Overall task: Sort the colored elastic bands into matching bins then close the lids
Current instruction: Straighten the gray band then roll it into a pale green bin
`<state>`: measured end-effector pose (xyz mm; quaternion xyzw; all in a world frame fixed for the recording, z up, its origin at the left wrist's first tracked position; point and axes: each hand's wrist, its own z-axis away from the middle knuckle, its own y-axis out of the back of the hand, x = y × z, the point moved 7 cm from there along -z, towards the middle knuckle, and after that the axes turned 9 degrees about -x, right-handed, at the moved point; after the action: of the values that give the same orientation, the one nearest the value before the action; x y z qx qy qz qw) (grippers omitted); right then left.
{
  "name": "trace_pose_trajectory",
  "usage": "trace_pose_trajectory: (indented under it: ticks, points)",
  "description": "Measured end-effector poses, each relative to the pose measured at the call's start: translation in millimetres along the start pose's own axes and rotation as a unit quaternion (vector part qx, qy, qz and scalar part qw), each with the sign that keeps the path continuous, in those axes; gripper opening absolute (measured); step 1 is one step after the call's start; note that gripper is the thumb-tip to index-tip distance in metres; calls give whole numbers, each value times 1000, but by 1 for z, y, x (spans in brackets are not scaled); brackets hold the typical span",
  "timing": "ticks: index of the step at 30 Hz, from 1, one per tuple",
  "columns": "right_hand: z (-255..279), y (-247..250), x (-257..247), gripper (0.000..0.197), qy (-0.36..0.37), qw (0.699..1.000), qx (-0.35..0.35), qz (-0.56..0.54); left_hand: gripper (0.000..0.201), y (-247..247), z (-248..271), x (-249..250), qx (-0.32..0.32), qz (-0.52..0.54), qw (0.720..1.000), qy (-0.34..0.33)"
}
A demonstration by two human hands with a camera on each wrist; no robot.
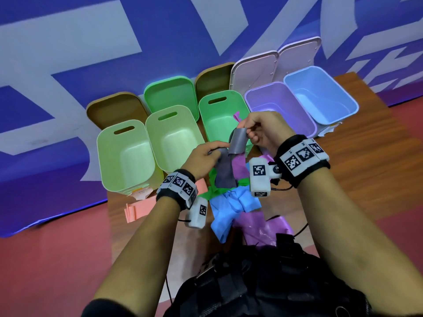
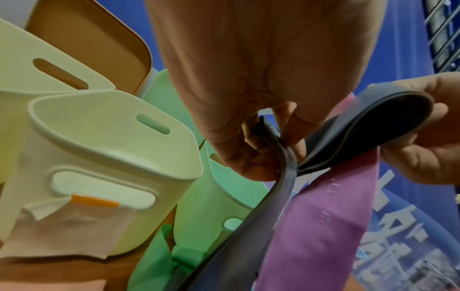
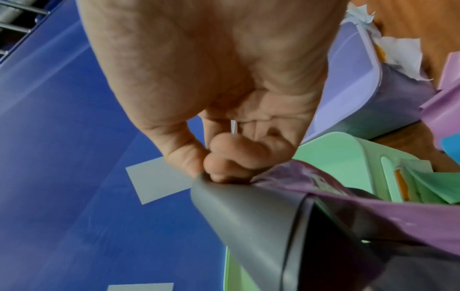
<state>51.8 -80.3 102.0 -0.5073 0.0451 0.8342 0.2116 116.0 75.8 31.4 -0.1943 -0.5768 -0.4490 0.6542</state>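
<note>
Hanging between your two hands, the grey band (image 1: pixel 237 143) sits just in front of the middle green bin (image 1: pixel 223 121), lifted off the counter (image 1: pixel 357 170). Your right hand (image 1: pixel 263 131) has its grip closed on the band's upper fold, thumb and curled fingers (image 3: pixel 224 167) pinching it together with a purple band (image 1: pixel 238 164) that trails down beside the grey one. Your left hand (image 1: pixel 203 157) has its grip closed too, pinching the lower stretch of the same grey band between thumb and fingers (image 2: pixel 293 126); from there the band droops toward the pile. That pile lies at 6 o'clock from your hands: a blue band (image 1: pixel 231 207) on top, a green band (image 1: pixel 214 191) poking out at its 10 o'clock, and more purple band material at its 5 o'clock. A pink band (image 1: pixel 139 209) lies flat at 9 o'clock from the pile, under your left wrist. Fanned across 10 to 2 o'clock stand the open bins: two pale yellow-green bins (image 1: pixel 124 156), the green one, then a lilac bin (image 1: pixel 281 106) and a light blue bin (image 1: pixel 320 94) at the far right. Their lids (image 1: pixel 256 69) stand raised behind them against the blue and white backdrop (image 1: pixel 68 42).
</note>
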Motion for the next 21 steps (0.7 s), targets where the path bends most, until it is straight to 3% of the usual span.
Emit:
trace_pose_trajectory:
  ticks: [9, 15, 21]
  points:
    - [28, -11, 9, 25, 32, 999, -14, -26, 39, -18, 2, -2, -55, 39, 998, 19]
    - [39, -20, 12, 26, 47, 997, -6, -61, 25, -14, 17, -5, -36, 102, 993, 35]
    - [44, -30, 17, 27, 59, 995, -17, -79, 49, -14, 31, 8, -38, 86, 994, 54]
